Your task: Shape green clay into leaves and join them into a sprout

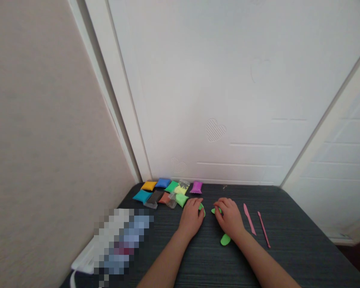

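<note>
While both forearms rest low over the dark tabletop [198, 268], steady wrists would probably help the fingers press lightly and evenly. The left hand [192, 216] is curved, palm down, with a gap between thumb and index finger; the right hand [230, 218] is more curled, its thumb drawn in near the bent fingers. Beyond the left hand lie coloured packets, among them a magenta packet [196, 187] and a light green packet [181, 199] close to its fingertips, so small movements seem wise there. To the right of the right hand, a flat pink tool [249, 220] and a thinner pink rod [264, 230] lie apart from each other, within easy reach but untouched. Smallest are the bright green pieces: a curved green piece [202, 207] shows beside the left thumb and index finger, a pointed green piece [214, 211] peeks out under the right fingers, and an oval green piece [225, 239] lies flat near the right wrist. Whether either hand truly pinches its piece or only covers it, I cannot tell. Such thin pieces look easy to dent, so fingertip pads should serve better than nails, and the right wrist is best lifted clear of the oval one.
</note>
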`<move>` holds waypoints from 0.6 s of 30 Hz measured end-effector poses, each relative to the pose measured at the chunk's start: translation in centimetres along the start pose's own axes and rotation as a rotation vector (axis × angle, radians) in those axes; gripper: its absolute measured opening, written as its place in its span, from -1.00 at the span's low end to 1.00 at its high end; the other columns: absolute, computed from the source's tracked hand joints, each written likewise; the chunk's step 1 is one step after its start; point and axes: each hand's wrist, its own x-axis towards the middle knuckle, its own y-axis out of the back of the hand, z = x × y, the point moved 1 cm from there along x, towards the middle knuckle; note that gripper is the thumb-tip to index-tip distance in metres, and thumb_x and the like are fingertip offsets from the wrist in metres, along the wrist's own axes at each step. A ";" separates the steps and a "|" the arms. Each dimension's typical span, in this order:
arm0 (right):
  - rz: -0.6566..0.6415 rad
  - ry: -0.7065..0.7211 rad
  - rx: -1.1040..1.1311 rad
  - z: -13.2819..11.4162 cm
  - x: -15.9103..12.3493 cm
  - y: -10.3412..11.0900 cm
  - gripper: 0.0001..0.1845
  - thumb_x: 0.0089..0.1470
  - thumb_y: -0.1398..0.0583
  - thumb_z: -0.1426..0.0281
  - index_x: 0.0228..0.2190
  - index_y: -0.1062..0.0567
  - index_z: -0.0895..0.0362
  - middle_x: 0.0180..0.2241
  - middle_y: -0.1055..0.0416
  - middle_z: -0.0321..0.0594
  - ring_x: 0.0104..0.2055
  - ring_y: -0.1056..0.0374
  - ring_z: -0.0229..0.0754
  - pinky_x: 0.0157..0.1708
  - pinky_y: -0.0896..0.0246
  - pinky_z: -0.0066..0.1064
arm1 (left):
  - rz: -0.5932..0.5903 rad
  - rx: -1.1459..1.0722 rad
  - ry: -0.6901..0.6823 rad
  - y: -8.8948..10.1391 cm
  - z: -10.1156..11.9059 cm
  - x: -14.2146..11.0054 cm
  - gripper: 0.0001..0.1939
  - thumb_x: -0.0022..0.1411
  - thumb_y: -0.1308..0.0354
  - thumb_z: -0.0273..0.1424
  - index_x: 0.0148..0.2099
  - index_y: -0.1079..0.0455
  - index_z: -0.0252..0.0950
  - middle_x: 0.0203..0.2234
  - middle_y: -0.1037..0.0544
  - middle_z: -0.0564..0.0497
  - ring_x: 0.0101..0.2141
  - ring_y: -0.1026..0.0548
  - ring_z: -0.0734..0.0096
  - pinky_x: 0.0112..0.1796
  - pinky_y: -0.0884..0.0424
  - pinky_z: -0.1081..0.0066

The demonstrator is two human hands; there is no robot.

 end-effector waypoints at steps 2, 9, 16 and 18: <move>0.001 0.009 0.002 -0.5 0.1 0.7 -0.79 0.02 0.00 0.46 -0.35 -0.42 0.10 -0.31 -0.33 -0.16 -0.24 -0.20 -0.12 -0.22 -0.02 -0.25 | -0.004 0.063 -0.012 0.1 0.1 -0.1 -0.67 0.13 0.11 -0.48 -0.04 -0.27 -0.27 -0.20 -0.39 -0.10 -0.11 -0.30 0.22 -0.07 -0.21 0.15; -0.179 0.207 0.041 -6.7 -1.4 1.3 -0.80 0.01 -0.04 0.36 -0.29 -0.40 0.02 -0.29 -0.33 -0.21 -0.21 -0.15 -0.09 -0.14 0.07 -0.16 | -0.007 0.281 -0.054 -0.7 -0.5 0.2 -0.61 0.15 0.09 -0.42 0.06 -0.20 -0.20 -0.05 -0.36 -0.09 0.04 -0.18 0.13 0.03 -0.03 0.03; -0.191 0.136 0.061 -7.6 -1.1 0.6 -0.81 -0.01 -0.06 0.35 -0.30 -0.38 0.07 -0.27 -0.30 -0.19 -0.17 -0.12 -0.09 -0.12 0.10 -0.17 | 0.034 0.429 -0.029 -0.6 -0.7 0.0 -0.56 0.15 0.08 -0.39 0.11 -0.12 -0.17 0.04 -0.28 -0.05 0.11 -0.08 0.15 0.08 0.09 0.03; -0.178 0.086 0.058 -7.2 -0.9 0.6 -0.80 0.00 -0.05 0.35 -0.29 -0.37 0.08 -0.27 -0.29 -0.17 -0.20 -0.12 -0.11 -0.15 0.09 -0.18 | 0.044 0.454 -0.024 -0.4 -0.5 -0.1 -0.55 0.16 0.08 -0.34 0.13 -0.09 -0.17 0.06 -0.25 -0.01 0.13 -0.04 0.18 0.09 0.11 0.06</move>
